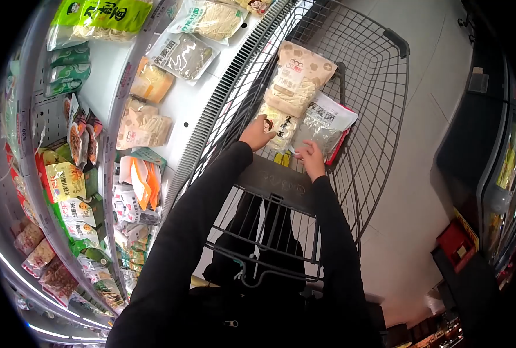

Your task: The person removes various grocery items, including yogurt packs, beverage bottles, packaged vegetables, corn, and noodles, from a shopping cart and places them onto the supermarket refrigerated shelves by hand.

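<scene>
Inside the wire shopping cart (398, 87), several packets of noodles lie close together. My left hand (257, 134) is at the left edge of a yellowish noodle packet (282, 130), with thumb and forefinger closed on it. Above and partly over that packet lies a beige noodle packet (296, 78). To the right is a grey noodle packet (322, 127) with a white top, and a red-edged item shows from under it. My right hand (311, 158) is by the grey packet's lower edge, its fingers loosely bent and apart; I cannot tell whether they touch it.
The cart's grey handle panel (284, 184) lies below my hands. Close on the left stands a chilled shelf (203, 75) with bagged noodles (145, 124) and other packets. Tiled floor (412, 174) runs along the right, with a dark display case (473, 133) beyond it.
</scene>
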`<state>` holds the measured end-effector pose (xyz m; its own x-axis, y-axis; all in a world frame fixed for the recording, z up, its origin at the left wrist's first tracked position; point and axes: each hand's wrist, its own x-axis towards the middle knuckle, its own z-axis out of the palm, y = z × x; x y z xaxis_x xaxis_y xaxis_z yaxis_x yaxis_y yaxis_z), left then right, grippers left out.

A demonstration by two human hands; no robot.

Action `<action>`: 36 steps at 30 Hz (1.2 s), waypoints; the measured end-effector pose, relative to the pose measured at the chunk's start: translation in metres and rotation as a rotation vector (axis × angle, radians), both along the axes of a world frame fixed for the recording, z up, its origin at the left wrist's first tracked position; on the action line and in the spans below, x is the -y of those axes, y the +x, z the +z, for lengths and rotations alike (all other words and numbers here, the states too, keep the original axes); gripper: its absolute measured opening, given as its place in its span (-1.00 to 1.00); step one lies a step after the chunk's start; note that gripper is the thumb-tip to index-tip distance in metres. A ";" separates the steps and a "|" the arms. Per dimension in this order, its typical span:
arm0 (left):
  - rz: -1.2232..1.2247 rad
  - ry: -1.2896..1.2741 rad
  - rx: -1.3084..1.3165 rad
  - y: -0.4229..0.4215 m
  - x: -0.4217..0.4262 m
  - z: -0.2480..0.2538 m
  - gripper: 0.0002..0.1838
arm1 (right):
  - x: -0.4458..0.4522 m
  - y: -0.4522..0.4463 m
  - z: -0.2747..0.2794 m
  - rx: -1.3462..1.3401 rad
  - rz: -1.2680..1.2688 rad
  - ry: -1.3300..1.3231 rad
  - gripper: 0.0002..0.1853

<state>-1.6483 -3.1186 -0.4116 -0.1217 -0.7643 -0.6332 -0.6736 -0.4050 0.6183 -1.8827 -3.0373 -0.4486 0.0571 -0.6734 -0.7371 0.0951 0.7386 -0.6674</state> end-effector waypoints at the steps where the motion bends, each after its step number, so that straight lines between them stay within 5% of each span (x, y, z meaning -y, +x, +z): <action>1: 0.005 -0.027 0.025 -0.003 0.009 -0.003 -0.15 | 0.011 0.001 0.001 -0.017 -0.010 -0.017 -0.50; 13: 0.055 -0.169 0.077 -0.021 0.065 -0.074 0.07 | 0.106 0.015 -0.039 -0.011 -0.134 -0.062 -0.21; 16: 0.222 -0.124 -0.169 -0.015 0.062 -0.100 0.11 | 0.107 0.023 -0.047 0.067 -0.203 -0.052 -0.18; 20: 0.217 -0.090 -0.024 -0.009 0.068 -0.082 0.13 | 0.111 0.026 -0.040 0.080 -0.313 -0.055 -0.17; 22: 0.373 0.071 -0.197 0.000 0.071 -0.079 0.13 | 0.116 0.024 -0.028 0.060 -0.287 -0.013 -0.17; 26: 0.402 0.163 -0.401 0.002 0.072 -0.064 -0.11 | 0.117 0.015 -0.026 0.102 -0.224 0.039 -0.21; 27: 0.423 0.113 -0.424 -0.001 0.068 -0.055 -0.31 | 0.111 0.013 -0.023 0.165 -0.171 0.053 -0.24; 30: 0.330 -0.180 -0.161 -0.012 0.050 -0.049 -0.40 | 0.092 0.013 -0.019 0.182 -0.134 0.049 -0.31; 31: 0.504 -0.081 -0.362 -0.023 0.041 -0.030 -0.42 | 0.081 0.016 -0.027 0.214 -0.173 0.046 -0.32; 36: 0.295 -0.047 -0.206 -0.027 0.016 0.011 -0.39 | 0.036 0.002 -0.018 0.325 -0.239 -0.042 -0.39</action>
